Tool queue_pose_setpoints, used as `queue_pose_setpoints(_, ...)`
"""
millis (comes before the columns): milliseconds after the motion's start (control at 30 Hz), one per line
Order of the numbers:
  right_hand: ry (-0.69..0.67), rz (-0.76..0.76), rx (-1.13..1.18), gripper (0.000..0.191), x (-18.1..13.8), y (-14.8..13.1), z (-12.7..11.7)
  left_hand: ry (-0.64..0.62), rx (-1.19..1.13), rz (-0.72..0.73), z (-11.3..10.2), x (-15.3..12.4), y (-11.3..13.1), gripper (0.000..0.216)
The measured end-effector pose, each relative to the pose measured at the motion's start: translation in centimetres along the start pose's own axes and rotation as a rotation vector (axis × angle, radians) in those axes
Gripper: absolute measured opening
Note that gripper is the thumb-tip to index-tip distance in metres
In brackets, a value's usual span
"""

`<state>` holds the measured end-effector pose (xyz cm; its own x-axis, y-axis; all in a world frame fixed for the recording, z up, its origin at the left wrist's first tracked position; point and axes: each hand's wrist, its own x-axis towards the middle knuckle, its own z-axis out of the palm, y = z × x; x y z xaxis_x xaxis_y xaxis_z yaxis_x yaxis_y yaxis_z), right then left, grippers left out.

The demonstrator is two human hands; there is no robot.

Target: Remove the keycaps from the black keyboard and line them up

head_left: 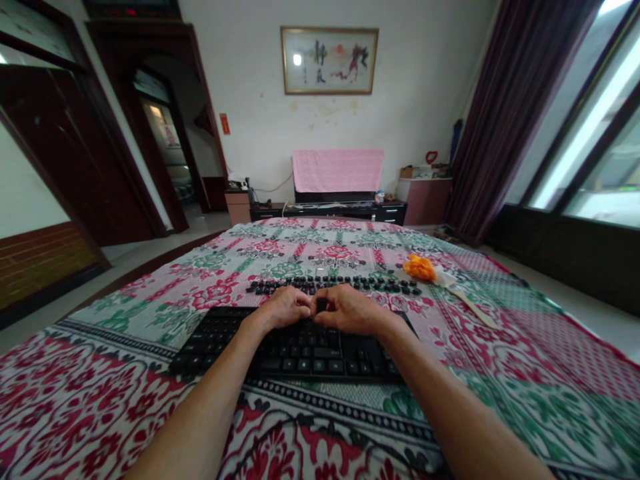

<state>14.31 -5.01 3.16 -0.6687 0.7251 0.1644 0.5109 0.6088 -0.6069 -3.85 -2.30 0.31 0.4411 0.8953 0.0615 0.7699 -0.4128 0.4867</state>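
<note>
A black keyboard [304, 352] lies on the patterned cloth in front of me, with bare sockets showing toward its right end. Over its upper part, my right hand [350, 309] pinches a small black keycap [321, 305] between thumb and index finger. My left hand [286, 307] meets it from the left, its fingers closed together at the keycap's side; whether they also grip something is hidden. Just beyond both hands, several loose black keycaps [395, 285] are laid out in rows on the cloth.
Right of the loose keycaps lies an orange ruffled bundle [420, 268], beside a brush-like tool with a pale handle [473, 307]. A red, green and white cloth [165, 333] covers the table. Farther back, a low black cabinet [330, 210] stands against the wall, under a pink towel [338, 170].
</note>
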Motion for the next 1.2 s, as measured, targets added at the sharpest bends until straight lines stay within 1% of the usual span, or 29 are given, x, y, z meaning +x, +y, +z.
queue_pose_setpoints(200,-0.037,-0.013,-0.012,0.016,0.1,0.0,0.1,-0.021,-0.017,-0.005,-0.1,0.1,-0.1,0.019)
queue_pose_setpoints(300,-0.005,-0.011,0.035,0.014,0.2,0.5,0.6,-0.066,-0.052,0.017,-0.2,0.2,-0.4,0.02)
queue_pose_setpoints(433,0.053,0.049,0.148,0.012,0.6,1.3,1.3,-0.107,-0.104,0.047,-0.2,0.2,-0.7,0.02)
queue_pose_setpoints(600,0.11,0.036,0.064,0.011,0.7,0.7,1.3,-0.11,-0.126,0.054,-0.1,0.3,-0.9,0.016)
queue_pose_setpoints(733,0.1,0.0,0.008,0.011,0.6,-0.3,1.1,-0.075,-0.133,0.056,0.1,0.3,-0.9,0.014)
queue_pose_setpoints(833,0.084,-0.022,0.014,0.01,0.5,-0.6,1.0,-0.072,-0.158,0.042,0.2,0.3,-0.8,0.014)
queue_pose_setpoints(900,0.07,-0.006,0.067,0.007,0.6,-0.3,0.9,-0.072,-0.157,0.037,0.2,0.2,-0.8,0.014)
queue_pose_setpoints(967,0.06,0.041,0.173,0.007,0.7,0.4,1.0,-0.075,-0.146,0.034,0.2,0.1,-0.8,0.016)
queue_pose_setpoints(1100,0.057,0.121,0.411,0.012,0.9,1.9,1.4,-0.101,-0.149,0.038,0.0,0.0,-0.5,0.021)
queue_pose_setpoints(1200,0.065,0.145,0.52,0.012,0.9,2.6,1.7,-0.106,-0.156,0.028,-0.1,0.0,-0.4,0.025)
